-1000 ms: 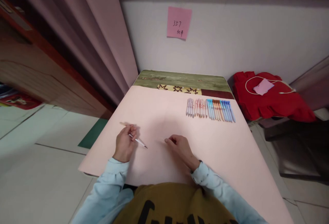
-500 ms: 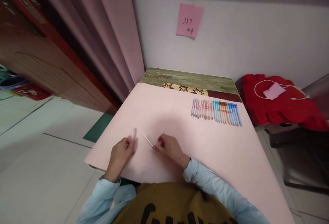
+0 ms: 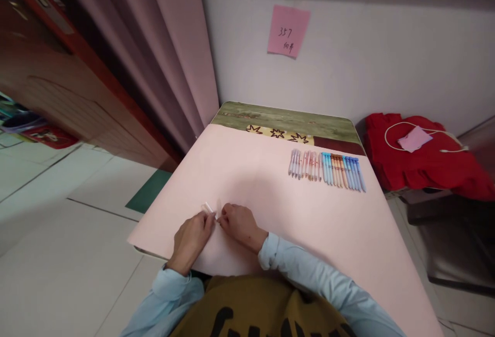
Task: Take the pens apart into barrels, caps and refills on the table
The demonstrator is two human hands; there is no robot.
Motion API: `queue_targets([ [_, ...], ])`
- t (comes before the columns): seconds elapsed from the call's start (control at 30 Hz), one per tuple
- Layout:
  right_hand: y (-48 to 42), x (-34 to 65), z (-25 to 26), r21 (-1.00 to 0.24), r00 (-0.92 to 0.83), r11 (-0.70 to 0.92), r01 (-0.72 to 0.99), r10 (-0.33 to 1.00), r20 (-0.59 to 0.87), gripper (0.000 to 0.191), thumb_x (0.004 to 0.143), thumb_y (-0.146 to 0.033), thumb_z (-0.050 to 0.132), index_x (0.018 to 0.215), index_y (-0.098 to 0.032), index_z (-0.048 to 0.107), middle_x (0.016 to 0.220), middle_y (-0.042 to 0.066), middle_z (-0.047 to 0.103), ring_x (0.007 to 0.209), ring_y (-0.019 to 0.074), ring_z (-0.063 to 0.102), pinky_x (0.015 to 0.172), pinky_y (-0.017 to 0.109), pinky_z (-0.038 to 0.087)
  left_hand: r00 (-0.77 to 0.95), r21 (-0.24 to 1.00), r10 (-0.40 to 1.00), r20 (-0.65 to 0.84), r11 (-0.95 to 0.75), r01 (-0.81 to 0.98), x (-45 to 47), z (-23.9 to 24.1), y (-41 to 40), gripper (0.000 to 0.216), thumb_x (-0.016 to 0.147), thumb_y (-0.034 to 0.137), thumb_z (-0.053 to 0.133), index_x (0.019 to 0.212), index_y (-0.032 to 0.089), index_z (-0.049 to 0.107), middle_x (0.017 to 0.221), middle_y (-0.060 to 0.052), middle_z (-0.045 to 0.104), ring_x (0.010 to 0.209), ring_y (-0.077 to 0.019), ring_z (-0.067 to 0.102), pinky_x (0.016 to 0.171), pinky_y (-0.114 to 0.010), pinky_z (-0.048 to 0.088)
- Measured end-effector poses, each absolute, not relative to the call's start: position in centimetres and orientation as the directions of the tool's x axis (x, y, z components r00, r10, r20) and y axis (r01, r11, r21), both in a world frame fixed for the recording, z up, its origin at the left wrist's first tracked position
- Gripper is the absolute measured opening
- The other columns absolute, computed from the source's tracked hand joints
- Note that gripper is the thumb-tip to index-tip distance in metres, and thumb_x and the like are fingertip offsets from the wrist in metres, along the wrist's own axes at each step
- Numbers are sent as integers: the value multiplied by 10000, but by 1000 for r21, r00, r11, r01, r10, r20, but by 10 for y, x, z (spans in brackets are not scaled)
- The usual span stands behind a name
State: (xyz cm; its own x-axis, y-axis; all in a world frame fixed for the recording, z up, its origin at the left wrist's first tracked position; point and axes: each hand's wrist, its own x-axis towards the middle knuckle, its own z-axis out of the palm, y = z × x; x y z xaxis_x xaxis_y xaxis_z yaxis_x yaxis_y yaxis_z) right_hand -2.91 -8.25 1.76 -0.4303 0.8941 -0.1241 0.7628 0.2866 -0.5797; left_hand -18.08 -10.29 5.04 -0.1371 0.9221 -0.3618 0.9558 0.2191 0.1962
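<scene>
Smooth, pale wall (image 3: 348,63) and a purplish curtain (image 3: 181,43), hanging in soft vertical folds, stood behind a table covered with a flat, matte pink sheet (image 3: 309,228); green wood-grained tabletop (image 3: 286,116) showed past its far edge. Crumpled red cloth (image 3: 421,169) lay to the right. Toward the far right of the sheet, slim pens (image 3: 343,172) lay side by side in a neat row, some see-through, others light blue, tan and deeper blue.

Near the table's close edge, left of the middle, was a thin, straight white rod (image 3: 209,206), plain and slanting, its lower end at the fingertips of the right hand (image 3: 240,226), which were drawn together around it. The left hand (image 3: 192,234) pinched closely on a clear piece (image 3: 204,208) beside the rod, too blurred for its shape to be told.
</scene>
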Motion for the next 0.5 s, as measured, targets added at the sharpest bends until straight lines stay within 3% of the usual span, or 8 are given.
queue_targets([
  [0.13, -83, -22, 13, -646, -391, 236, 725, 915, -104, 167, 923, -292, 537, 973, -177, 646, 933, 73, 731, 822, 200, 677, 695, 281, 440, -127, 200, 926, -356, 208, 957, -185, 53, -100, 472, 915, 574, 331, 805, 235, 640, 876, -115, 742, 874, -318, 680, 633, -329, 374],
  [0.3, -81, -17, 17, -683, -359, 183, 707, 925, -123, 289, 868, -276, 598, 1139, -174, 610, 923, 61, 735, 843, 211, 688, 729, 288, 463, -182, 184, 941, -285, 240, 953, -189, 56, -94, 504, 861, 672, 365, 824, 243, 628, 792, -115, 727, 803, -347, 679, 598, -341, 387],
  [0.5, -82, -23, 23, -590, -423, 291, 753, 901, -94, 386, 882, -443, 586, 1134, -151, 582, 1060, 115, 711, 889, 272, 694, 708, 350, 518, -161, 266, 951, -263, 232, 936, -185, 45, -84, 467, 827, 652, 417, 894, 211, 558, 790, -131, 723, 827, -357, 688, 653, -367, 445],
])
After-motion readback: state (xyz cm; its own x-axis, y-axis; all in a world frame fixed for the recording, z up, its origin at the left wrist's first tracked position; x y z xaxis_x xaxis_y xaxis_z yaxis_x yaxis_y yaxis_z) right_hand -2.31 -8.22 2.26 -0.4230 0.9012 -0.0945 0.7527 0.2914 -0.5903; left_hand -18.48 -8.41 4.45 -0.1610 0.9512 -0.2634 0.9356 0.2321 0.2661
